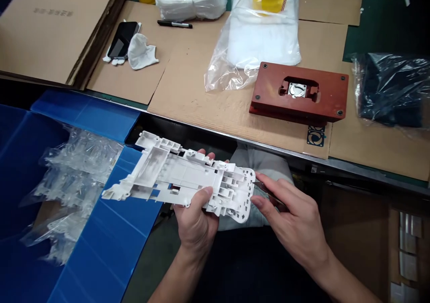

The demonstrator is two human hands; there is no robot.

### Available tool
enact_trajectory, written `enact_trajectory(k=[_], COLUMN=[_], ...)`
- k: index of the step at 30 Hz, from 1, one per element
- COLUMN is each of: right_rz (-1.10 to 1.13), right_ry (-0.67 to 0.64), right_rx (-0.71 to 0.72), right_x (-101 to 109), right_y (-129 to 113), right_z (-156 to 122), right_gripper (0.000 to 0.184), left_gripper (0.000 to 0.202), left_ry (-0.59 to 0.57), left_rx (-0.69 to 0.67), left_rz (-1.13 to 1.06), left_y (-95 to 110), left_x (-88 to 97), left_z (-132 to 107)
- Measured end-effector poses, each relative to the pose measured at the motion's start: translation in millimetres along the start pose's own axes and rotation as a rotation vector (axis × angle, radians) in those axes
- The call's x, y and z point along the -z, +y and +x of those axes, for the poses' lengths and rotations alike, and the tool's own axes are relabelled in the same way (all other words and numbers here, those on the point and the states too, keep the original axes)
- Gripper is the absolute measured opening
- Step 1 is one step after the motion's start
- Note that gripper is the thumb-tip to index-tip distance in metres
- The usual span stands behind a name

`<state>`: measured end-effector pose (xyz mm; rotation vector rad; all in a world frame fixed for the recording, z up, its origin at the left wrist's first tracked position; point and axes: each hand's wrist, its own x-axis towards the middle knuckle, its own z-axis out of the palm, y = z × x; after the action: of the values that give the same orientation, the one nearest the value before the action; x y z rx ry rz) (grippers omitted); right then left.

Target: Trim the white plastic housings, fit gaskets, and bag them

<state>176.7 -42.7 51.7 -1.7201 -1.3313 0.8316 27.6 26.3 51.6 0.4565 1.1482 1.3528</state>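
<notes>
A long white moulded plastic part (pixel 191 173), with ribs, slots and a rounded perforated end, is gripped by my left hand (pixel 198 213). The thumb presses on its upper face and fingertips show past its far edge. At the rounded end, my right hand (pixel 295 213) is closed on a thin dark knife-like tool (pixel 268 190). The tool's tip meets the part's rim; most of its handle is hidden in the hand. The part is held tilted above my lap, in front of the table edge.
On the cardboard-covered table stand a red fixture block (pixel 302 110), bagged white sheets (pixel 264 43), a tape roll (pixel 272 2), a marker (pixel 174 24) and a phone (pixel 122 41). A blue box (pixel 110 231) at left holds bagged white parts (pixel 77 173). A dark plastic-wrapped bundle (pixel 393 90) lies right.
</notes>
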Motion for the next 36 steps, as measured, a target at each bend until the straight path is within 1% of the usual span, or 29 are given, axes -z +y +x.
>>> enact_trajectory(k=[5, 10, 16, 21, 23, 26, 28, 31, 36], right_rz=[-0.077, -0.143, -0.110, -0.087, -0.073, -0.035, -0.023, -0.026, -0.015], right_ry=[0.006, 0.021, 0.015, 0.008, -0.003, -0.034, -0.040, -0.016, 0.020], right_rx=[0.032, 0.093, 0.088, 0.083, 0.070, 0.036, 0.025, 0.036, 0.085], right_x=[-0.6, 0.7, 0.3, -1.8, -1.3, 0.7, 1.7, 1.4, -1.7], right_y=[0.3, 1.6, 5.9, 7.3, 7.1, 6.6, 6.2, 5.3, 3.1], right_z=[1.5, 3.1, 4.0, 2.5, 2.5, 3.5, 4.0, 3.9, 2.8], right_gripper=[0.045, 0.044, 0.038, 0.030, 0.035, 0.051, 0.057, 0.053, 0.039], left_gripper=[0.087, 0.087, 0.088, 0.078, 0.077, 0.077, 0.078, 0.080, 0.081], left_ry=[-0.019, -0.017, 0.006, 0.014, 0.013, 0.021, 0.019, 0.017, 0.039], left_rx=[-0.041, -0.040, -0.025, -0.027, -0.016, -0.003, -0.006, -0.029, -0.040], left_rz=[0.049, 0.067, 0.077, 0.078, 0.087, 0.092, 0.094, 0.108, 0.094], left_y=[0.0, -0.1, -2.5, -4.3, -4.0, -2.9, -2.4, -2.3, -2.6], left_x=[2.7, 3.2, 3.7, 4.4, 3.9, 2.4, 1.4, -0.1, -1.8], left_z=[0.7, -0.1, -3.4, -3.1, -2.9, -4.0, -5.2, -6.3, -5.4])
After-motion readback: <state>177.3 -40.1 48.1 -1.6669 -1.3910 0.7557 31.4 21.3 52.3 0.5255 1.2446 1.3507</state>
